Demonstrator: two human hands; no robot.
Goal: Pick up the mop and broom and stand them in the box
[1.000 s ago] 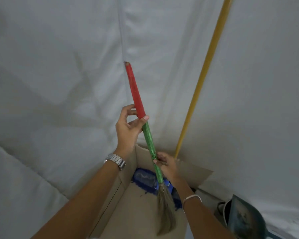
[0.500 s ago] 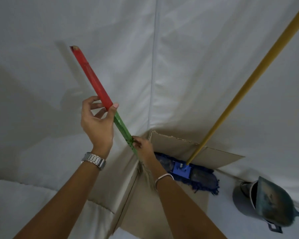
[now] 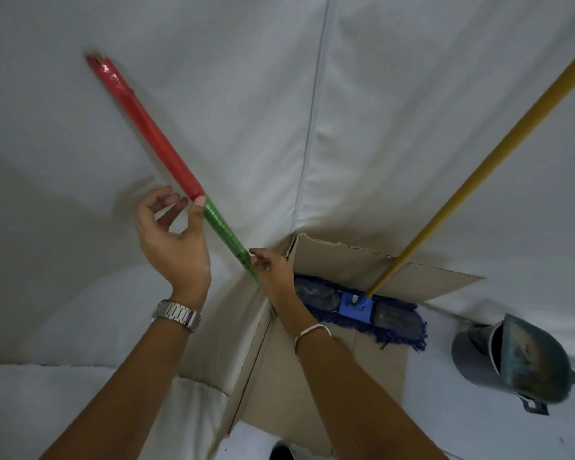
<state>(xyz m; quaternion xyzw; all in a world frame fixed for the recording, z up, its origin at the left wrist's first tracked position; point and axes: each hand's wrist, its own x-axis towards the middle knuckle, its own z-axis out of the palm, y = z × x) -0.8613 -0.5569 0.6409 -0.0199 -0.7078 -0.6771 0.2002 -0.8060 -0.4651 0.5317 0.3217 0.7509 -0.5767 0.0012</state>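
Broom — right hand low

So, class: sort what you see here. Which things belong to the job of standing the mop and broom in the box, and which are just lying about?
Part of the job:
- broom
- mop
- cardboard box

Just lying about:
- dustpan
- grey bin behind it
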